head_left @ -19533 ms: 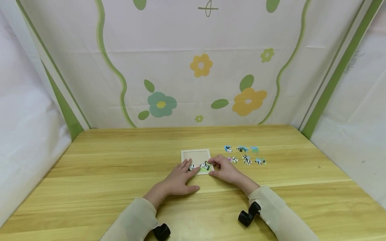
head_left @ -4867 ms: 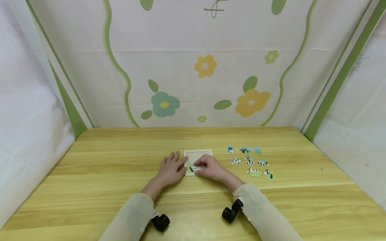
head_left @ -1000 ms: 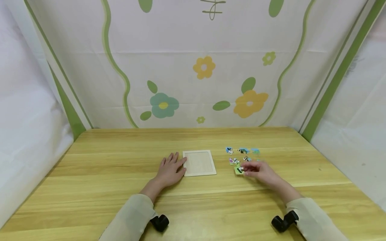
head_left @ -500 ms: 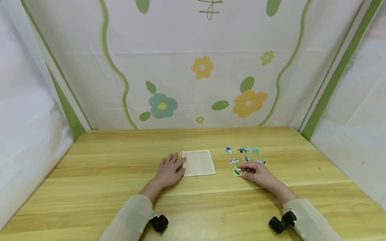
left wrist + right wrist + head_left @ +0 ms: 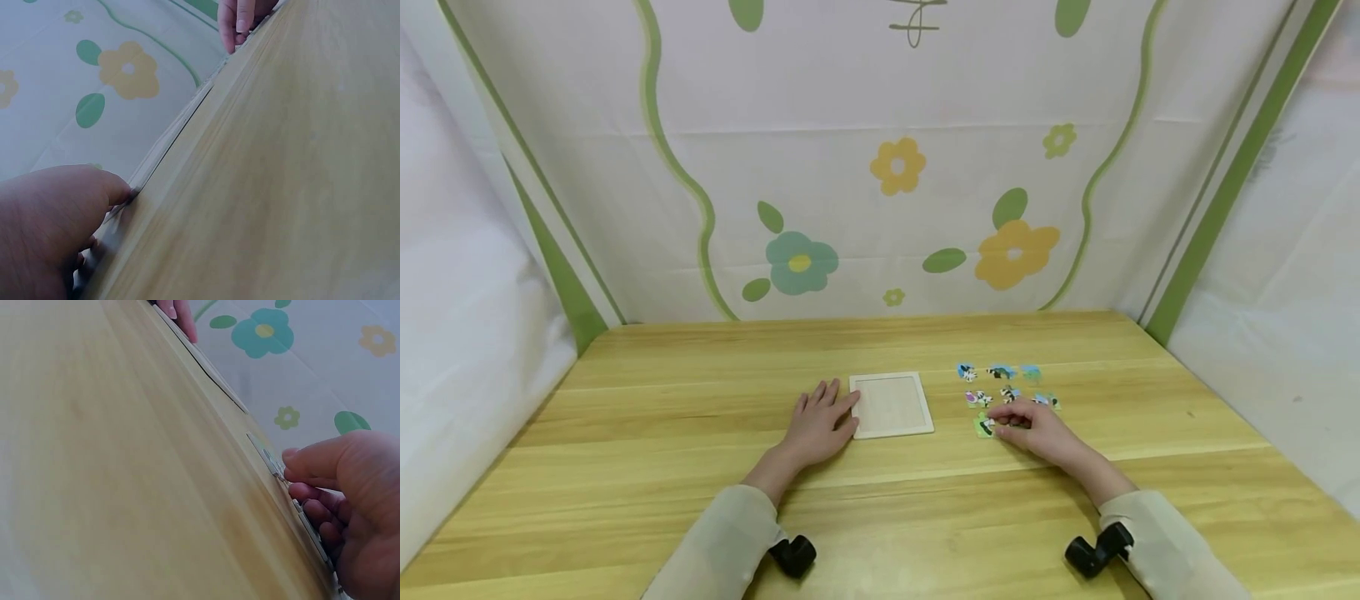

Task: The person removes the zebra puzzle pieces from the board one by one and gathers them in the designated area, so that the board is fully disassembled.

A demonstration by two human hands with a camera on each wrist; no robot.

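My left hand [image 5: 820, 427] lies flat on the table with its fingers spread; its thumb and index fingertips touch the left edge of a square wooden puzzle tray [image 5: 854, 408]. Bare wood shows inside the tray's rim. To the right, my right hand [image 5: 1037, 431] pinches the right side of a green puzzle piece [image 5: 982, 427] with a black-and-white print, down at the table. In the right wrist view the thumb and curled fingers meet at that piece [image 5: 270, 459]. Part of another piece is hidden behind the right hand.
Behind the right hand lie puzzle pieces in rows: a blue-and-white one [image 5: 966, 372], a dark-striped one [image 5: 1001, 372], a blue-green one [image 5: 1032, 372], a purple-marked one [image 5: 978, 398] and others. The wooden table [image 5: 700, 400] ends at a flowered cloth backdrop [image 5: 865, 100].
Pieces in the tray's bottom row earlier are out of it; the last one went right in my right hand. Over the last second that hand shifted slightly left and settled; the left hand stayed.
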